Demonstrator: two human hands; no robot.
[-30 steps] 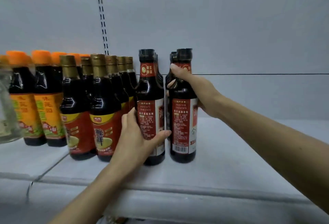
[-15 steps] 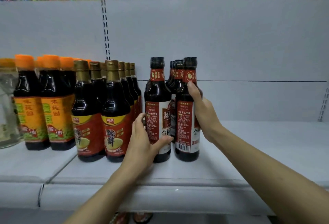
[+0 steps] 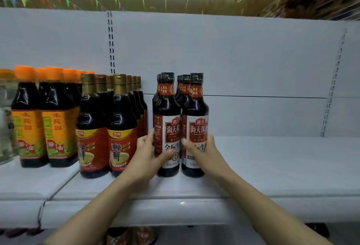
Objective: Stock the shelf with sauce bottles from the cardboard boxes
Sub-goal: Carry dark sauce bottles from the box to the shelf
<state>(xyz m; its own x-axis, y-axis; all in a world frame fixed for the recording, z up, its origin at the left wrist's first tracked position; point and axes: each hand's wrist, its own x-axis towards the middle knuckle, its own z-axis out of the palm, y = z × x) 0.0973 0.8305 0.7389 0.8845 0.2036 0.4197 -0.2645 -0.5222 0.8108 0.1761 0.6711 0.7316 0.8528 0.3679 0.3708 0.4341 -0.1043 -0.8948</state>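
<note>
Two dark sauce bottles with black caps and red-and-white labels stand upright side by side at the front of the white shelf [image 3: 272,166], labels facing me. My left hand [image 3: 145,156] grips the lower body of the left front bottle [image 3: 168,120], thumb across its label. My right hand [image 3: 204,153] grips the lower body of the right front bottle [image 3: 195,116]. More of the same bottles stand in two short rows behind them. No cardboard box is in view.
Left of these stand gold-capped sauce bottles [image 3: 120,126] in rows, then orange-capped bottles [image 3: 56,120], and a clear bottle [image 3: 5,120] at the far left edge. The shelf stretches bare to the right. Perforated uprights [image 3: 111,42] run up the back panel.
Both front bottles have turned so their labels face me. My right hand slid from the bottle's neck down to its lower body. The view has pulled back and risen.
</note>
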